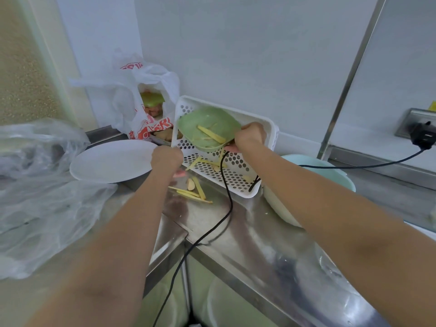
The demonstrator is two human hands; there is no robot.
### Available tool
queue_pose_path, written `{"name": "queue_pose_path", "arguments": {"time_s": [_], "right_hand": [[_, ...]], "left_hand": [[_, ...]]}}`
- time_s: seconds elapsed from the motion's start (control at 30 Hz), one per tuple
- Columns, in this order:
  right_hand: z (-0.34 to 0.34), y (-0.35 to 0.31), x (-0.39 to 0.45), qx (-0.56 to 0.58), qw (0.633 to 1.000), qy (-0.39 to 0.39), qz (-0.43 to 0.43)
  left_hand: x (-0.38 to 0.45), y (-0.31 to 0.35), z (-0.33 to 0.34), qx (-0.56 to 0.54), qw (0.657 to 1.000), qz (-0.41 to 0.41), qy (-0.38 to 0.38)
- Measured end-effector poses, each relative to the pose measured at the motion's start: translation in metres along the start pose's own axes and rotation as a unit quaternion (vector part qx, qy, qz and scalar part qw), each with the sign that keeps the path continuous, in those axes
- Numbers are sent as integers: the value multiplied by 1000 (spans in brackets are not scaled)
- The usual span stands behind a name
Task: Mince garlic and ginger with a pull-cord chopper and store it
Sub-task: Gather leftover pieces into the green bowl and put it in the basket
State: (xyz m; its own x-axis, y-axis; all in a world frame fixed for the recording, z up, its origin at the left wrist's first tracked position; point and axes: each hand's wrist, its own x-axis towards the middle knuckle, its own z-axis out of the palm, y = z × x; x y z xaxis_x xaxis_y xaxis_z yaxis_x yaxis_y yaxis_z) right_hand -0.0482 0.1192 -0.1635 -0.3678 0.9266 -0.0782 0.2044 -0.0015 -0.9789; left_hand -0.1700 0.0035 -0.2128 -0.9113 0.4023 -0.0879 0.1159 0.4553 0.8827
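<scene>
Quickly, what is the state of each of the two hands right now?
Left hand: fingers curled; whether it holds anything cannot be told.
Right hand: grips the rim of the tilted green bowl.

Steel counter (236, 223), white plate (111, 161), ginger strips (191, 192), basket (231, 171)

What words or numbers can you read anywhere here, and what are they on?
White plastic bag by the wall: red printing near the top and across the lower front, too crumpled and blurred to read.
Yellow tag above the wall socket: cut off at the edge, nothing readable.
No other writing shows.
</scene>
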Motion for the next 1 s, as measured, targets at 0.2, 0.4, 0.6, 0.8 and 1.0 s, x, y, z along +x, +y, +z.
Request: {"name": "queue_pose_path", "arguments": {"time_s": [0.2,0.4,0.6,0.8,1.0], "right_hand": [[-11,-8,-2,8,999,2,40],[-17,-7,7,1,1000,17,15],[-16,-3,8,7,999,39,36],[-10,-7,-4,28,1000,-9,-1],[-18,-9,4,12,998,24,-53]], "left_hand": [[-1,4,21,-55,990,-90,-96],[10,12,22,-157,969,-151,-113],[5,30,-5,11,985,-127,-113],[8,27,1,475,862,165,61],[-3,47,19,495,835,171,-168]]}}
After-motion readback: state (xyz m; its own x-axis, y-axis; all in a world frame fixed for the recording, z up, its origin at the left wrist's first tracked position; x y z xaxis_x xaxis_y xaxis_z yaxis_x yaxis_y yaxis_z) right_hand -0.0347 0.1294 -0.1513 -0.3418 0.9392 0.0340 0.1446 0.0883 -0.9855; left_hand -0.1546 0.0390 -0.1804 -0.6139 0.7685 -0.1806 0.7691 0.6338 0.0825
